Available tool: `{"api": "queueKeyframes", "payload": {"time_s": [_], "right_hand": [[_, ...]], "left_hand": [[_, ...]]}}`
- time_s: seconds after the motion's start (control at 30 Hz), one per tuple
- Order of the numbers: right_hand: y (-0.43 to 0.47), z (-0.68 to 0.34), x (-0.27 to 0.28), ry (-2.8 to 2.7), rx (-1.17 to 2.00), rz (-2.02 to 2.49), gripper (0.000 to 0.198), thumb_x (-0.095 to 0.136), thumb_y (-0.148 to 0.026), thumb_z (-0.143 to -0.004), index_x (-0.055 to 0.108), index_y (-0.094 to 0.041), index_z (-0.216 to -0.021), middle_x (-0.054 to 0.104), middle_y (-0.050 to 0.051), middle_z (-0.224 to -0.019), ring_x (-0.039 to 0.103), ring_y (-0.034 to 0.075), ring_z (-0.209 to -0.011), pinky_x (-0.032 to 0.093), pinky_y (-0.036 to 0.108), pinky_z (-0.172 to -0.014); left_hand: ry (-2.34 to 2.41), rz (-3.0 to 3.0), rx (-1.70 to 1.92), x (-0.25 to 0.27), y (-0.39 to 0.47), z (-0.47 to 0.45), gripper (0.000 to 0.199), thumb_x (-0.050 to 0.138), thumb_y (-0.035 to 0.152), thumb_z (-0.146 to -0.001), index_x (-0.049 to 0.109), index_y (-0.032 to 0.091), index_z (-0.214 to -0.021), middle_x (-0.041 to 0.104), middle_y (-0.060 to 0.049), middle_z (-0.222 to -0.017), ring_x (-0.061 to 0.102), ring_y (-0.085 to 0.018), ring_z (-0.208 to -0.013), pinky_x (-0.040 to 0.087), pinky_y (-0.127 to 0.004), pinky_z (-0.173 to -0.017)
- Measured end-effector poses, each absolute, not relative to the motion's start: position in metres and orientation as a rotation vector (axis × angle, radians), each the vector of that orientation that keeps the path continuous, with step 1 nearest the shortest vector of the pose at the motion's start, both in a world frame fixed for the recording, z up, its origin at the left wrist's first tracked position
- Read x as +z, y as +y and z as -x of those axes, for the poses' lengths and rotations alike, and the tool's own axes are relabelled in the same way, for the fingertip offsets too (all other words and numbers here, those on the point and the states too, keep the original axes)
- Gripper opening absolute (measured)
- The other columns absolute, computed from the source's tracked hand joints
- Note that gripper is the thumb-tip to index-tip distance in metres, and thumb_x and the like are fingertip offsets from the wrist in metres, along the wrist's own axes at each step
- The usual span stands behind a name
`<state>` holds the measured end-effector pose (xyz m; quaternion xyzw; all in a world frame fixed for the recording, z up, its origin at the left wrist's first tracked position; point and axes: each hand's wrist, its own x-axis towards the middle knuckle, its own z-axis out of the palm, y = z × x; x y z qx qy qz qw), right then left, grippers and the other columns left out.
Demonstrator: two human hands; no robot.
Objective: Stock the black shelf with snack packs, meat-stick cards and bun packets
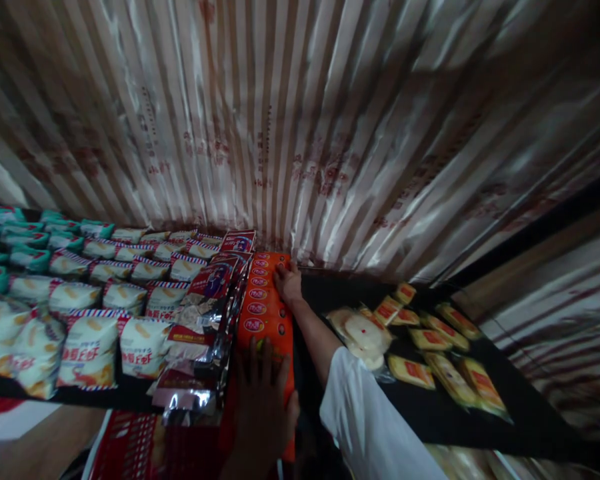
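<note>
A long row of orange packages (254, 310) with oval printed labels stands on the dark shelf in front of me. My left hand (263, 400) lies over the near end of the row, fingers spread, its lower part in deep shadow. Farther back, my right hand (289, 283) rests against the right edge of the same row. Its fingertips lean onto the orange surface and do not wrap around any package. Dark red and silver shiny packets (203, 333) overlap in a row touching the orange ones on the left.
White snack bags (87, 347) and green bags (27, 257) fill the shelf at left. To the right lie round pale discs in clear wrap (365, 333) and yellow packets (413, 371) on the black shelf (535, 427). Striped sheeting (280, 120) hangs behind. A red basket (125, 443) is below.
</note>
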<state>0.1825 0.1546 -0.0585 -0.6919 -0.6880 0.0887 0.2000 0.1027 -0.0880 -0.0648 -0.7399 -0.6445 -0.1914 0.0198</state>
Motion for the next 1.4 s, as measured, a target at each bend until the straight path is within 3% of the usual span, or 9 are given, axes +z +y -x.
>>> {"api": "queueKeyframes", "payload": {"time_s": [0.23,0.43,0.53,0.63,0.83,1.07,1.4], "right_hand": [[0.117,-0.167,-0.042,-2.077,0.055,1.670,0.038,0.045,-0.033,-0.088,0.057,-0.023,-0.123,0.033,0.011,-0.146,0.027,0.033,-0.130,0.031,0.049,-0.097],[0.088,-0.146,-0.043,-2.331,0.315,1.463,0.031,0.048,-0.027,-0.087,0.063,-0.027,-0.114,0.053,0.006,-0.132,0.031,0.029,-0.130,0.021,0.056,-0.103],[0.079,-0.147,-0.037,-2.250,0.346,1.418,0.035,0.048,-0.023,-0.086,0.059,-0.024,-0.120,0.046,0.008,-0.138,0.026,0.029,-0.134,0.019,0.057,-0.105],[0.052,-0.155,-0.028,-2.095,0.389,1.288,0.036,0.047,-0.022,-0.086,0.059,-0.022,-0.120,0.043,0.008,-0.140,0.030,0.026,-0.133,0.026,0.051,-0.107],[-0.062,-0.191,-0.021,-1.811,0.478,1.275,0.030,0.044,-0.027,-0.089,0.064,-0.021,-0.111,0.055,0.010,-0.126,0.048,0.021,-0.119,0.042,0.041,-0.099],[-0.161,-0.240,-0.046,-1.853,0.263,1.327,0.029,0.046,-0.019,-0.087,0.064,-0.024,-0.109,0.060,0.009,-0.120,0.055,0.021,-0.112,0.050,0.039,-0.091],[-0.189,-0.230,-0.070,-1.904,0.269,1.397,0.031,0.046,-0.015,-0.084,0.065,-0.023,-0.107,0.065,0.007,-0.112,0.059,0.020,-0.105,0.052,0.037,-0.090]], "left_hand": [[-1.985,2.304,-0.673,-0.060,-0.089,-0.101,0.054,0.058,0.039,-0.076,0.048,0.033,-0.129,0.042,-0.007,-0.141,0.028,-0.036,-0.132,0.025,-0.062,-0.103],[-2.027,2.343,-0.688,-0.051,-0.091,-0.100,0.050,0.055,0.040,-0.079,0.051,0.030,-0.127,0.046,-0.008,-0.137,0.031,-0.036,-0.130,0.025,-0.061,-0.103],[-2.049,2.357,-0.689,-0.047,-0.092,-0.100,0.047,0.055,0.038,-0.079,0.053,0.029,-0.125,0.047,-0.009,-0.136,0.032,-0.035,-0.130,0.021,-0.062,-0.104],[-2.077,2.367,-0.704,-0.048,-0.092,-0.101,0.046,0.058,0.038,-0.077,0.055,0.028,-0.122,0.047,-0.010,-0.136,0.031,-0.036,-0.130,0.020,-0.061,-0.105],[-2.117,2.374,-0.673,-0.059,-0.089,-0.099,0.053,0.052,0.037,-0.080,0.048,0.023,-0.131,0.038,-0.014,-0.142,0.021,-0.036,-0.136,0.014,-0.061,-0.107],[-2.112,2.457,-0.572,-0.054,-0.091,-0.093,0.057,0.051,0.047,-0.080,0.040,0.034,-0.135,0.036,-0.009,-0.145,0.018,-0.037,-0.136,0.010,-0.062,-0.106],[-2.198,2.412,-0.407,-0.043,-0.090,-0.099,0.062,0.045,0.050,-0.081,0.039,0.024,-0.137,0.035,-0.012,-0.145,0.014,-0.036,-0.138,0.006,-0.061,-0.108]]}}
